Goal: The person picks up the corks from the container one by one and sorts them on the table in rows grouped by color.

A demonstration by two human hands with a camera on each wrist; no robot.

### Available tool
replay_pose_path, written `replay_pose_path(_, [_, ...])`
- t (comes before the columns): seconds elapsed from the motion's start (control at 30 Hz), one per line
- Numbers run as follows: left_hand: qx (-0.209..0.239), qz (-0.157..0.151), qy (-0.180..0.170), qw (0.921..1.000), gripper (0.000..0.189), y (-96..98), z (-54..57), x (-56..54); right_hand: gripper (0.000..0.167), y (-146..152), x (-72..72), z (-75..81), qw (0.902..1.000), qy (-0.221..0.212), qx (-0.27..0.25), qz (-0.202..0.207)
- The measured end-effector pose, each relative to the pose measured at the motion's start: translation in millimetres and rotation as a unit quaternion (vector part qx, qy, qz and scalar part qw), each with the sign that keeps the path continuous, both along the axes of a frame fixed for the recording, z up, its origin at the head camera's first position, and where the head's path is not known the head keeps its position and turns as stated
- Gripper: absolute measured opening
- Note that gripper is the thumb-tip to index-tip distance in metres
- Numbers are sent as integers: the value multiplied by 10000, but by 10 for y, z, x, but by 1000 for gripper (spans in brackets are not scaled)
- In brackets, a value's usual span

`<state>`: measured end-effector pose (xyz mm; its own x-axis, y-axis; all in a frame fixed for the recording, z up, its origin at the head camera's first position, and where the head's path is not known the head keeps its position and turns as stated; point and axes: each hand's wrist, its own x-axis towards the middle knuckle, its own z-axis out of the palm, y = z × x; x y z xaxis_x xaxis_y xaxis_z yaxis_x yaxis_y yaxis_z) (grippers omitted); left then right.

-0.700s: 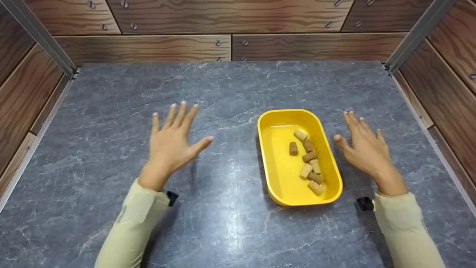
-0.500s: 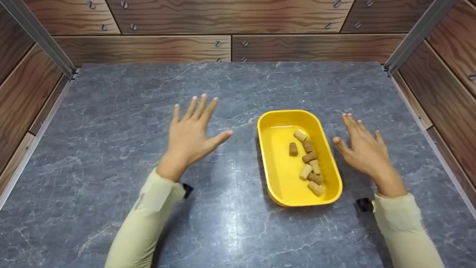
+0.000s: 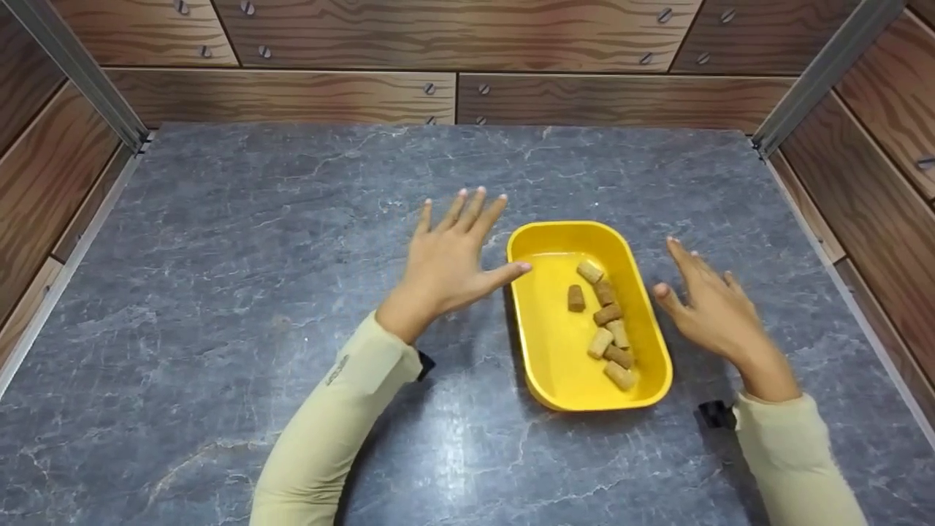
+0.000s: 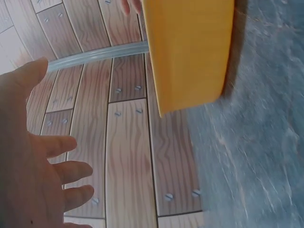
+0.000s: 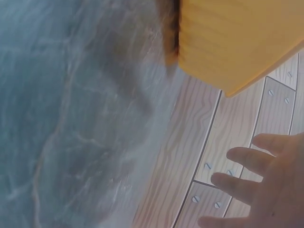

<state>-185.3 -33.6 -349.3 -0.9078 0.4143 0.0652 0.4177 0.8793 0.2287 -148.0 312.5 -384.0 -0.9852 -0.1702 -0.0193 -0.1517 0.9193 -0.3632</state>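
A yellow rectangular tub (image 3: pixel 544 365) with rounded corners stands on the table, right of the middle. Several small stubby pieces, tan and brown and cork-like, lie inside it; one brown piece (image 3: pixel 576 298) sits apart from the others. My left hand (image 3: pixel 447 267) is at the tub's left with fingers straight and spread. Its thumb overlaps the near-left rim in the head view, but the left wrist view shows a gap between that hand and the tub (image 4: pixel 190 52). On the other side, my right hand (image 3: pixel 712 310) is held off the tub's right wall, fingers extended. Neither hand holds anything.
The grey marbled table (image 3: pixel 219 292) extends around the tub on all sides. Wood-patterned panels (image 3: pixel 336 95) wall the back and both sides, with metal posts (image 3: pixel 825 77) at the back corners.
My left hand has moved right across the table, up to the tub's left side. My right hand has shifted only slightly. The tub and its pieces have stayed in place.
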Motion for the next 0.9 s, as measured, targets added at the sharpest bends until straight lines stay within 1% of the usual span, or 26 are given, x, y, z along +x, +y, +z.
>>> replay_pose_path(0.2, [3, -193, -177, 9997, 89, 114, 68, -50, 73, -15, -10, -9, 9996, -127, -215, 166])
replay_pose_path(0.3, [26, -296, -288, 9991, 88, 176, 104, -83, 72, -17, -23, -34, 9979, -256, -477, 364])
replay_pose_path(0.53, [69, -630, -576, 9963, 89, 360, 183, -126, 71, 6, -30, -104, 9884, -443, -1154, 883])
replay_pose_path(0.63, [110, -813, -603, 9948, 89, 446, 203, -121, 67, 9, -19, -106, 9852, -498, -1263, 1048])
replay_pose_path(0.77, [22, -1075, -578, 9925, 91, 566, 197, -109, 61, 11, 3, -91, 9821, -630, -1319, 1190])
replay_pose_path(0.9, [-106, -1237, -592, 9905, 92, 664, 145, -105, 61, 25, 14, -102, 9763, -872, -1511, 1278])
